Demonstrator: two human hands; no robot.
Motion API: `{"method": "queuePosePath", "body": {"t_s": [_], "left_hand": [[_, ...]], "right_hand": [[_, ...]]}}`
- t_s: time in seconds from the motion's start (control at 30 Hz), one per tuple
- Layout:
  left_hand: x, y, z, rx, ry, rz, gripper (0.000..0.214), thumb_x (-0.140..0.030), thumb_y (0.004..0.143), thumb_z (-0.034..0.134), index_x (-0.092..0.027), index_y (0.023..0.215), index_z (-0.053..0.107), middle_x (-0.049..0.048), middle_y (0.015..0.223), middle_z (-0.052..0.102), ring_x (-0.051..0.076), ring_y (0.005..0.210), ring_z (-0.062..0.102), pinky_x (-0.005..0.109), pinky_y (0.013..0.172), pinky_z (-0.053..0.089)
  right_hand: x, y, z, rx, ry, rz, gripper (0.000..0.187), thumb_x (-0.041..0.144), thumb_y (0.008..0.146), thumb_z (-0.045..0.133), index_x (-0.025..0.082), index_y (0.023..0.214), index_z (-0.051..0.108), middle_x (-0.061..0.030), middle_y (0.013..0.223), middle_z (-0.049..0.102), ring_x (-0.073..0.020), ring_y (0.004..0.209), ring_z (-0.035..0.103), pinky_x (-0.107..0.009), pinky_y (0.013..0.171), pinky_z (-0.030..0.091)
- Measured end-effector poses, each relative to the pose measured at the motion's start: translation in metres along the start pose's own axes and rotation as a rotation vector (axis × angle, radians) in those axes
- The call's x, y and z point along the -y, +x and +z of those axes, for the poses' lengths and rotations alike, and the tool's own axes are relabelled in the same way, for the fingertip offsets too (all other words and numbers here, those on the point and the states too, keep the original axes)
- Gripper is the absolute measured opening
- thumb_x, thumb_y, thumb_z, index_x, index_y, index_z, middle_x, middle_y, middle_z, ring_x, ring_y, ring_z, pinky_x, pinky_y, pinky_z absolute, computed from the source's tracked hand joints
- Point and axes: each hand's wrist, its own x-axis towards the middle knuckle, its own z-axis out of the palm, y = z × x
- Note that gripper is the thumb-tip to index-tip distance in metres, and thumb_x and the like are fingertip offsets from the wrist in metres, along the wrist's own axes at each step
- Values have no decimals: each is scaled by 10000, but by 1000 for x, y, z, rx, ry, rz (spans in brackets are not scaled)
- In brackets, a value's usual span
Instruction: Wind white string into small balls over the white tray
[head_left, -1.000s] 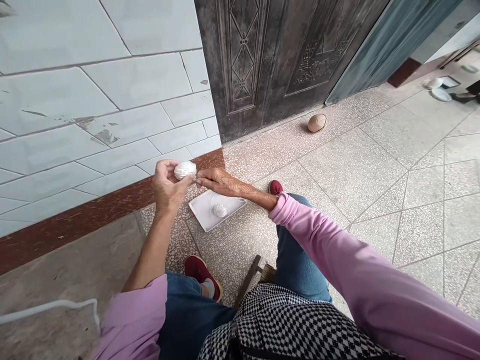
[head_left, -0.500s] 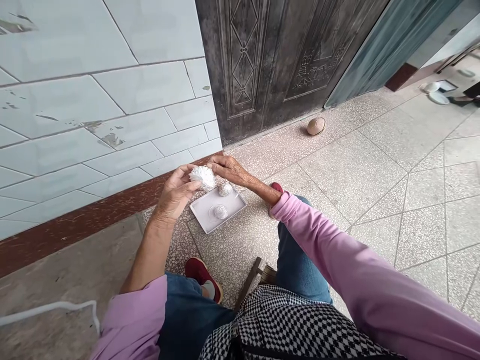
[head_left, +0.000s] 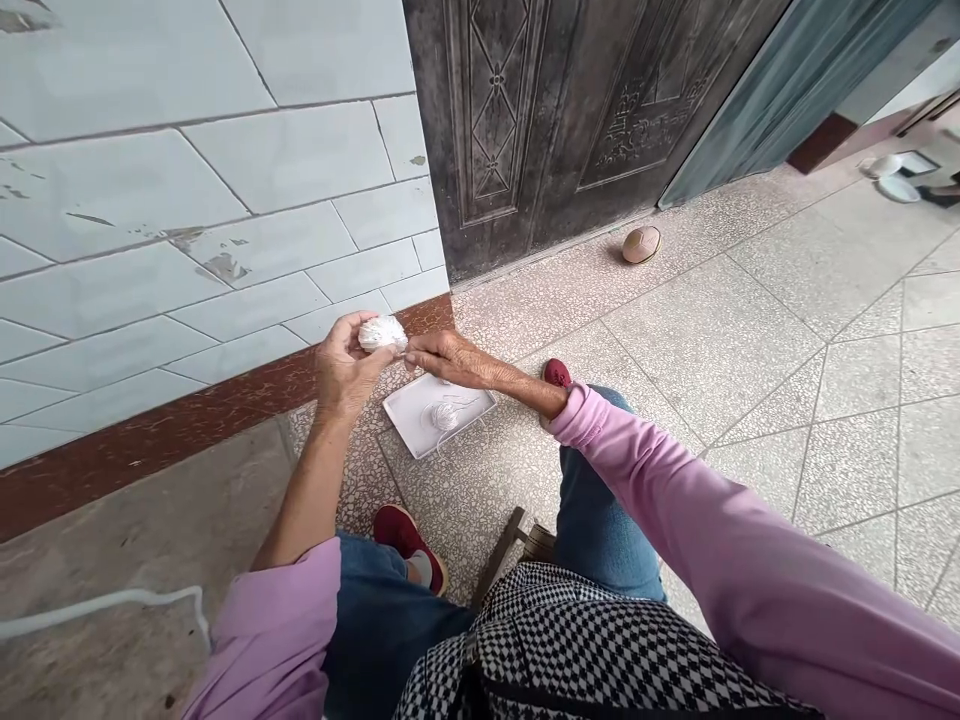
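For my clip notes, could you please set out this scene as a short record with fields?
Setting: speckled floor beside a tiled wall and a carved door
Left hand: closed around a white thread ball
Right hand: fingertips at the ball's right side; any pinch too small to tell
Under the hands: white tray on the floor, a smaller thread bundle on it
Elsewhere: round tan object by the door; white cord at lower left

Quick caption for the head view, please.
Left hand holds a white thread ball; right hand touches it, above a white tray.
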Motion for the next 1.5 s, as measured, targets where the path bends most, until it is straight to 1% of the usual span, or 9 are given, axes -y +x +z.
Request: {"method": "queuePosePath", "body": {"t_s": [0.2,0.37,0.5,0.67,0.87,1.07,1.27,1.37,1.5], "left_hand": [[-11,-10,2,237,-2,-189,613,-360,583,1112,-224,1152,930,66,1052,903,295,948,815,384,855,676],[-19,-18,3,348,-217,-241,629,-365,615,1154,-215,1186,938,101,1088,897,270,928,802,375,850,698],[-15,-18,1,264,-362,-239,629,-294,566,1147,-242,1128,868,79,1057,852,255,942,788,351,822,708],[-5,-9,0,105,-444,-189,671,-327,584,1135,-265,1123,741,85,1124,847,303,1054,838,398,850,737],[3,0,0,-93,-179,-89,743,-316,540,1103,-291,1113,631,-6,990,815,235,926,784,325,806,655],[-5,-5,-2,104,136,-41,671,-384,594,1059,-269,1156,711,17,1044,847,246,923,773,362,846,610],[-13,-12,-4,379,-67,-142,638,-399,663,1090,-234,1203,793,54,1048,852,245,896,747,356,822,617],[-13,-14,-5,386,-208,-149,653,-379,668,1125,-235,1215,799,55,1048,838,247,928,757,354,850,653],[-12,-16,-4,333,-318,-158,753,-337,657,1156,-247,1337,847,77,1170,872,263,1043,798,353,922,695]], "right_hand": [[4,8,-25,-192,69,81,370,267,1285,723,233,917,714,-41,891,728,-231,912,662,-347,889,578],[-2,13,-24,-228,127,78,465,347,1286,773,245,853,636,-14,821,652,-202,839,596,-330,818,543],[-4,16,-14,-208,139,97,490,236,1293,745,238,827,593,28,763,571,-166,796,535,-317,800,480],[-4,17,-1,-136,23,124,450,110,1264,719,227,838,632,21,791,594,-177,838,559,-337,840,445],[-9,9,12,21,-23,24,352,219,1270,731,217,918,711,3,876,690,-201,886,636,-330,884,472],[-9,6,-6,-100,28,27,351,345,1268,804,227,942,749,-22,884,729,-214,887,634,-323,864,533],[-11,16,-20,-247,222,37,478,229,1279,844,204,842,652,11,787,631,-144,794,526,-248,730,496],[-13,20,-15,-245,306,51,537,214,1317,823,201,825,607,48,742,576,-106,738,480,-217,694,459],[-17,25,-8,-195,409,72,578,359,1334,853,223,853,564,96,681,505,-88,641,417,-205,617,408]]}}
